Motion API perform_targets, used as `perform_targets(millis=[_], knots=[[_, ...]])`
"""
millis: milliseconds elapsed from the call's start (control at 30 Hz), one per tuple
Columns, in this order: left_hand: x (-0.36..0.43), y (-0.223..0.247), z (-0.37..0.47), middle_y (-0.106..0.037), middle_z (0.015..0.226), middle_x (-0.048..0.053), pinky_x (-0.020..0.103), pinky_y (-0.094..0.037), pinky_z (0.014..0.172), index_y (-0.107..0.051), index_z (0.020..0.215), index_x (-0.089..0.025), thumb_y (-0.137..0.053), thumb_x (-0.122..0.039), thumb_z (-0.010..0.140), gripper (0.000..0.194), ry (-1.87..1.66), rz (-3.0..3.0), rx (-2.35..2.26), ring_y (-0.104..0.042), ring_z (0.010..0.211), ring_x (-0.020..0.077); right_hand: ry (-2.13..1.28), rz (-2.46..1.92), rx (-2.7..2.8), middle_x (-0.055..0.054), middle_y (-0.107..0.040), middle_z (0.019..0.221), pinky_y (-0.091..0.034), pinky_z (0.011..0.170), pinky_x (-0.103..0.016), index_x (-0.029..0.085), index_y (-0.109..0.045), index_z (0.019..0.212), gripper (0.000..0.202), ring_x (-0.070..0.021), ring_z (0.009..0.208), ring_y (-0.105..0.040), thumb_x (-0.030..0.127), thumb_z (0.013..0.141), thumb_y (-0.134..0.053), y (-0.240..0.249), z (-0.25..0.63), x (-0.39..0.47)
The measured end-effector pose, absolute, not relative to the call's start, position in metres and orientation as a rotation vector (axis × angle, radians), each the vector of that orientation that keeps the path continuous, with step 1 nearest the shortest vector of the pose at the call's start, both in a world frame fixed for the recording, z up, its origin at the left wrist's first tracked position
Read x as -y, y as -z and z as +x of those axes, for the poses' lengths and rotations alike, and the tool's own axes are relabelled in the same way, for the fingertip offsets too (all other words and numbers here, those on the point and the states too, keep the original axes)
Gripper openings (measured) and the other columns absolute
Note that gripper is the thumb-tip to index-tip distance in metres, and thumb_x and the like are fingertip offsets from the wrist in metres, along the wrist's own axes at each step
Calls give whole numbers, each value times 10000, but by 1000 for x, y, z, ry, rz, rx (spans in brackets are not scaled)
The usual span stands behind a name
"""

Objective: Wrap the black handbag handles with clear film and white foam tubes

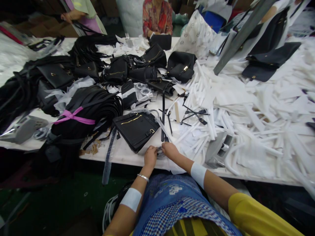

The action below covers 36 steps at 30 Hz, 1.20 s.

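Note:
A black handbag (pixel 136 127) with a gold zip and buckle lies flat near the table's front edge. From its upper side a strap wrapped in clear plastic (pixel 161 124) curves down toward my hands. My left hand (pixel 150 156), fingers pinched, is just below the bag. Close beside it on the right, my right hand (pixel 169 150) is closed on the same wrapped strap. Both sets of fingertips meet at a small stretch of it, partly hidden by the fingers. A thin black strap (pixel 163 114) lies upright in view just beyond my right hand.
Black bags (pixel 118 68) crowd the table behind, with bundled black straps (pixel 95 101) tied by a pink band (pixel 73 116) at left. White strips and paper (pixel 246 114) cover the right side, around a grey metal tape dispenser (pixel 219 149). A slanted grey post (pixel 236 46) stands there. A co-worker (pixel 157 18) sits opposite.

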<state>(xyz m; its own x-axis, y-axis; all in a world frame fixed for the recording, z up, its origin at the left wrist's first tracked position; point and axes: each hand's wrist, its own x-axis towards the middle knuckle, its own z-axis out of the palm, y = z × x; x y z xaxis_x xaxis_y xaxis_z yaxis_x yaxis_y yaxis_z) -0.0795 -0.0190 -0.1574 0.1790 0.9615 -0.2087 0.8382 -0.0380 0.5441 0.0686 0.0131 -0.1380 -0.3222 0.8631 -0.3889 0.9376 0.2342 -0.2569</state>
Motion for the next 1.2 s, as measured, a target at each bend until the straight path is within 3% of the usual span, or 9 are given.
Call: perform_targets(millis=[200,367,467,667,833,900,1000,1100,1200], knots=[[-7,152,-93,-656,897,22,227,-447,775,-705,877,-237,-488,-170,862,228,-240,2024,-1421,-596,870,151,703,1536,-2395,-129,-670,955,-463,760,-267,137,-674,930,206,-219,886,-642,199,876,-485,134,67,-20],[7,137,-94,-629,1153,70,297,-426,922,-609,1142,-217,-382,-250,934,310,-214,2055,-1482,-553,1070,188,704,1550,-2342,-166,-682,952,-467,797,-290,99,-687,945,227,-247,917,-641,194,855,-502,136,60,-27],[20,132,-88,-650,1135,71,322,-456,885,-605,1145,-236,-442,-302,919,286,-33,2098,-1419,-575,1051,216,724,1549,-2333,-180,-690,938,-466,808,-291,84,-699,933,217,-261,927,-643,210,820,-563,135,58,-31],[30,139,-71,-669,1066,103,319,-462,875,-631,1102,-193,-446,-140,893,284,120,2091,-1390,-605,997,215,817,1529,-2390,-220,-695,910,-466,800,-321,42,-714,883,187,-296,907,-652,153,763,-623,128,59,-37],[30,136,-58,-649,1071,137,339,-435,904,-646,1057,-145,-381,-84,880,324,51,2013,-1481,-590,1012,223,963,1586,-2578,-119,-699,998,-441,843,-263,148,-690,1027,250,-209,965,-633,235,888,-501,105,90,-27],[30,131,-58,-663,1035,114,337,-426,907,-663,1008,-169,-420,-127,877,280,-14,1956,-1494,-592,993,220,1122,1822,-2644,-87,-687,1044,-431,864,-261,187,-650,1107,299,-182,979,-621,286,927,-433,101,113,-16],[36,120,-61,-674,976,74,321,-421,886,-672,945,-201,-518,-239,850,185,-145,1846,-1501,-588,966,216,1686,2188,-2296,-81,-704,876,-462,782,-287,163,-691,949,311,-181,814,-642,350,901,-447,105,144,8],[52,105,-59,-651,756,47,289,-454,729,-659,823,-167,-508,-377,852,260,-258,1696,-1505,-605,781,199,2071,2086,-1890,-67,-679,684,-475,608,-264,129,-698,763,357,-153,609,-612,408,854,-495,108,157,33],[71,87,-49,-571,604,3,249,-436,581,-626,807,-143,-418,-493,875,412,-355,1514,-1477,-562,600,154,2441,1860,-1738,-43,-661,685,-442,540,-218,130,-705,799,394,-124,597,-575,491,812,-546,94,155,55]])
